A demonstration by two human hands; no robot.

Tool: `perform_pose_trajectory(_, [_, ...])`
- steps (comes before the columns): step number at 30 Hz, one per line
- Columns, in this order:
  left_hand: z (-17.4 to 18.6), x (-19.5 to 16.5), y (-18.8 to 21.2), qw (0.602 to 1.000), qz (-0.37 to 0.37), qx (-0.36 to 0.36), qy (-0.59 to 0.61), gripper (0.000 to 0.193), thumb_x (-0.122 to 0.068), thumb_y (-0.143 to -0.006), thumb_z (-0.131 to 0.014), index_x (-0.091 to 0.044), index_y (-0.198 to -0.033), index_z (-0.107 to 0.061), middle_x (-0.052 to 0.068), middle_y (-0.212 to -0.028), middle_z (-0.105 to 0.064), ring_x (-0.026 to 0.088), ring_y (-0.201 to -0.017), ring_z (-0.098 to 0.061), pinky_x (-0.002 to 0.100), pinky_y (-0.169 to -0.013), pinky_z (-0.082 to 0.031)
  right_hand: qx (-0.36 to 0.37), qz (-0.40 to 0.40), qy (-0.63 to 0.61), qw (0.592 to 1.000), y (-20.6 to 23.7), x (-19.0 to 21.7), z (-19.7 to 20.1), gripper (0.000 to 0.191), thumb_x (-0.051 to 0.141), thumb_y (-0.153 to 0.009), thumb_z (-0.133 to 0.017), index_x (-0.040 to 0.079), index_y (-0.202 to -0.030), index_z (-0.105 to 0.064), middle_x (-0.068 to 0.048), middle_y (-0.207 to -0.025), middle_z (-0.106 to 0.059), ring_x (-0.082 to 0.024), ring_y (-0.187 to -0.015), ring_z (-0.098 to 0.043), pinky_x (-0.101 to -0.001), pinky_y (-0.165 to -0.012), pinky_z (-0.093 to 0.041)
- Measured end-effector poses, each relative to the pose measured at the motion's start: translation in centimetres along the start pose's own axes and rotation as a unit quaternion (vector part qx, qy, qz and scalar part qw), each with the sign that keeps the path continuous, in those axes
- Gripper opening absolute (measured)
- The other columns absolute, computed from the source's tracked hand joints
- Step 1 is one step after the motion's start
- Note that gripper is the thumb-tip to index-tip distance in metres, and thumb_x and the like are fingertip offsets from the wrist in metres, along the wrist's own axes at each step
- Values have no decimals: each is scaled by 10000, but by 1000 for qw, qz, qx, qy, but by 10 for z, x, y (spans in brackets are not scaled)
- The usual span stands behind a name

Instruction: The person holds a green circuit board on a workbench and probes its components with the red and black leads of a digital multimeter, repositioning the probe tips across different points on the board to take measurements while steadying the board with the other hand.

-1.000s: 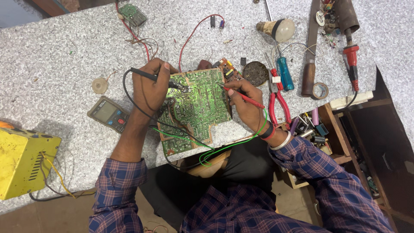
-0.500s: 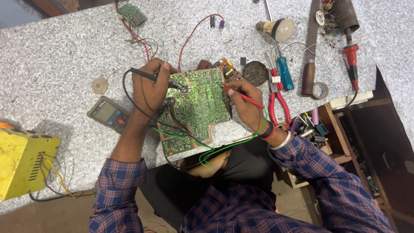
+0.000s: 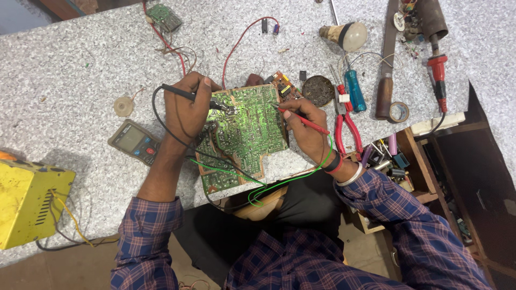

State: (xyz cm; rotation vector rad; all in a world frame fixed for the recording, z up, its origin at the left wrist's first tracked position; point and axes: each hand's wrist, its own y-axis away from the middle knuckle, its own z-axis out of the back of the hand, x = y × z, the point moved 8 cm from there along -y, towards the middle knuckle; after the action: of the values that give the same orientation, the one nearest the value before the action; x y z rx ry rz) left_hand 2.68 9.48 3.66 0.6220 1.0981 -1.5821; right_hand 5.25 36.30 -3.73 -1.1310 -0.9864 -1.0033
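At the bench's near edge my left hand [image 3: 185, 110] grips a black meter probe [image 3: 189, 95] and my right hand [image 3: 306, 129] a thin red probe [image 3: 306, 121], both tips on the green circuit board [image 3: 244, 134].

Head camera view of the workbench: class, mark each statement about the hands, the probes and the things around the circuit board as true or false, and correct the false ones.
1. The left hand holds a black probe on the green circuit board. True.
2. The right hand holds a blue screwdriver. False: it holds a red probe; the blue screwdriver lies on the table.
3. The multimeter lies left of the board. True.
4. The red-handled pliers lie on top of the board. False: they lie on the table, right of the right hand.
5. A yellow box sits at the table's left edge. True.
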Motion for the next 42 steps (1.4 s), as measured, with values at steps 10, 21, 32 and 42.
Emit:
perform_pose_trajectory(10, [-1, -1, 2, 1000, -4, -2, 0, 273, -147, -1034, -561, 24, -890, -719, 102, -741, -696, 144, -646, -637, 323, -595, -492, 0, 5, 19, 1000, 3, -6, 2, 160, 111, -1007, -654, 6, -1114, -709, -26, -854, -678, -63, -738, -599, -243, -654, -495])
perform_pose_trajectory(21, [-2, 1, 0, 1000, 10, 2, -6, 282, -164, -1027, -562, 19, -887, -725, 103, -725, -696, 145, -624, -639, 326, -577, -492, 5, 3, 12, 1000, 2, -5, 2, 162, 114, -1013, -640, 6, -1113, -707, -21, -865, -677, -56, -762, -597, -243, -672, -498])
perform_pose_trajectory(32, [-2, 2, -2, 1000, 10, 1, -4, 279, -163, -1029, -563, 21, -893, -723, 104, -734, -707, 142, -640, -646, 324, -587, -498, 5, -2, 24, 1000, 0, -3, 3, 170, 133, -1013, -644, 14, -1113, -712, -15, -841, -671, -53, -735, -589, -239, -648, -488])
perform_pose_trajectory(42, [-1, 0, -1, 1000, -1, -2, -14, 270, -160, -1031, -570, 16, -885, -713, 111, -737, -701, 156, -637, -649, 332, -591, -499, 9, 9, 25, 1000, 0, -1, 2, 176, 141, -1017, -644, 10, -1114, -710, -16, -861, -671, -58, -764, -586, -245, -674, -489])
